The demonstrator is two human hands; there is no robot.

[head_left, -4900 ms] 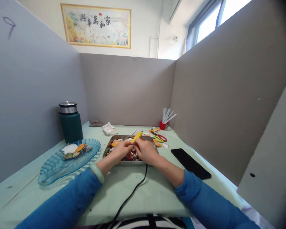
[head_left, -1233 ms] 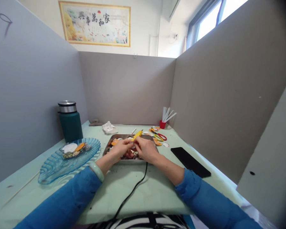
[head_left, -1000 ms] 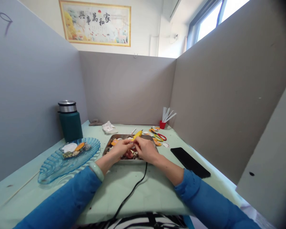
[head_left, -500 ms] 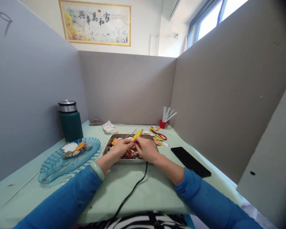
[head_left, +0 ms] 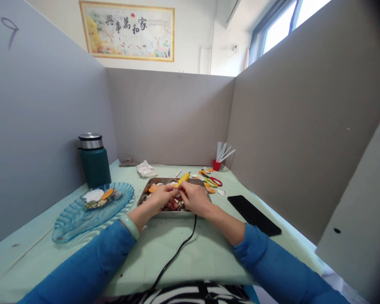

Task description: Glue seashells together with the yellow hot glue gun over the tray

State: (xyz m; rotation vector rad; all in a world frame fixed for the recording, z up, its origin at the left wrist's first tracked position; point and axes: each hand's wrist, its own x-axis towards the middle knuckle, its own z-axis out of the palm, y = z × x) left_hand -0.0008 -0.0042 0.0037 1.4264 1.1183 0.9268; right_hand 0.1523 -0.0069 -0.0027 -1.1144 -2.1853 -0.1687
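My left hand (head_left: 161,198) and my right hand (head_left: 194,197) meet fingertip to fingertip above a metal tray (head_left: 164,214). Both are closed in a pinch, and whatever lies between the fingers is too small and covered to name. Shells and orange and reddish-brown pieces (head_left: 172,204) fill the tray below them. A yellow glue gun (head_left: 183,178) lies at the tray's back edge, just beyond my right hand. Its likely cord, a black cable (head_left: 180,247), runs from under my right hand toward my lap.
A blue shell-shaped plate (head_left: 79,221) with shells and a white disc stands left, before a green flask (head_left: 95,166). To the right are red-yellow scissors (head_left: 213,181), a red cup (head_left: 217,165) of white sticks and a black phone-like slab (head_left: 253,214). Grey partitions (head_left: 171,118) enclose the table.
Both hands keep the same pinch over the tray. The whole view has shifted very slightly; nothing on the table has visibly moved.
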